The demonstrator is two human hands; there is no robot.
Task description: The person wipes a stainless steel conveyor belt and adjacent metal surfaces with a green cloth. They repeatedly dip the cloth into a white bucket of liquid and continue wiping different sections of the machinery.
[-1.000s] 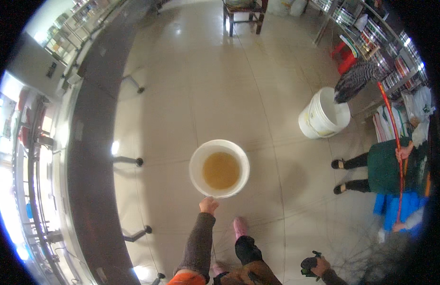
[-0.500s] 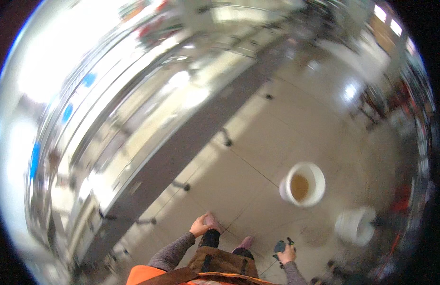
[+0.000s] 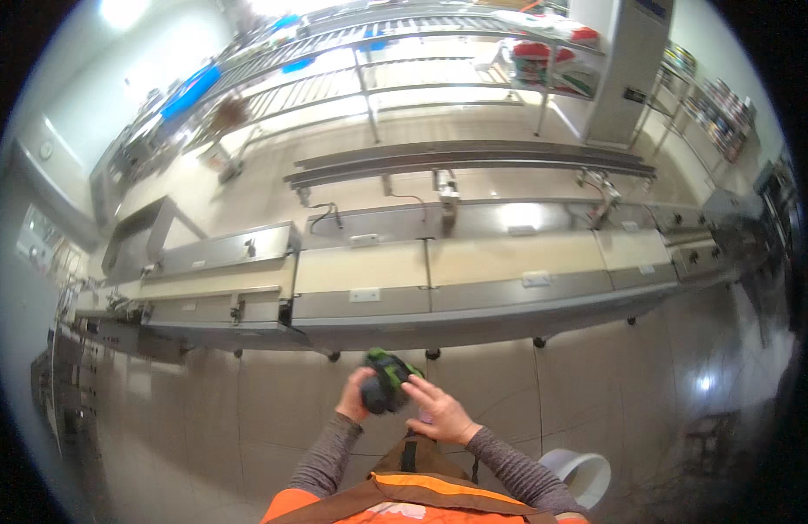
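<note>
A black-and-bright-green object (image 3: 386, 384), rounded and dark at its near end, is up in front of me over the floor. Its exact kind does not show. My left hand (image 3: 353, 397) wraps round its left side. From the right, my right hand (image 3: 443, 414) reaches to it with fingers stretched out, the fingertips at its green edge. Part of the object is hidden behind the fingers. Below my right forearm stands a white bucket (image 3: 587, 476), partly covered by the sleeve.
A long steel conveyor (image 3: 364, 303) with a cream belt runs across ahead, on castors. Behind it stands a metal roller rack (image 3: 364, 83) with red, green and white sacks (image 3: 557, 65) at its right end. A tiled floor (image 3: 474, 375) lies between me and the conveyor.
My view has turned right to face the conveyor. The black-and-green object, earlier in my right hand low at my side, is now raised in my left hand, with both hands at it.
</note>
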